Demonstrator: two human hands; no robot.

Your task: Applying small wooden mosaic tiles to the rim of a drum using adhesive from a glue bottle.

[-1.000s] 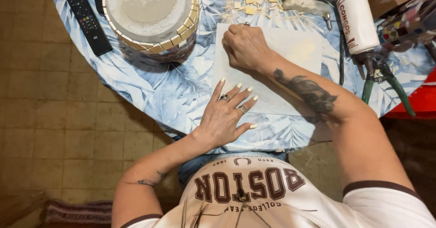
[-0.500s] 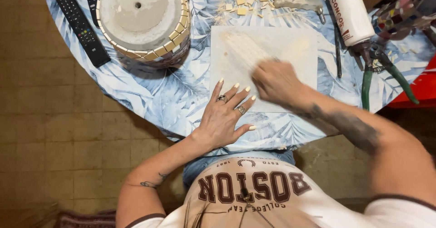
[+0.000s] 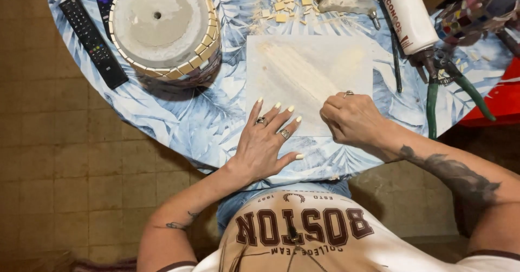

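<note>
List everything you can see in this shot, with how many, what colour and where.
table: one, round, blue leaf-print cover, across the top
pot: one, grey, upside down, tan tiles round its rim, upper left
remotes: two, black, left of the pot
white sheet: one, centre, pale strips on it
small tiles: a loose handful, tan, above the sheet
tube: one, white, upper right
pliers: one, green handles, right edge
floor: brown tiles, left
left hand: flat, fingers on the sheet's lower edge
right hand: curled on the sheet
</note>
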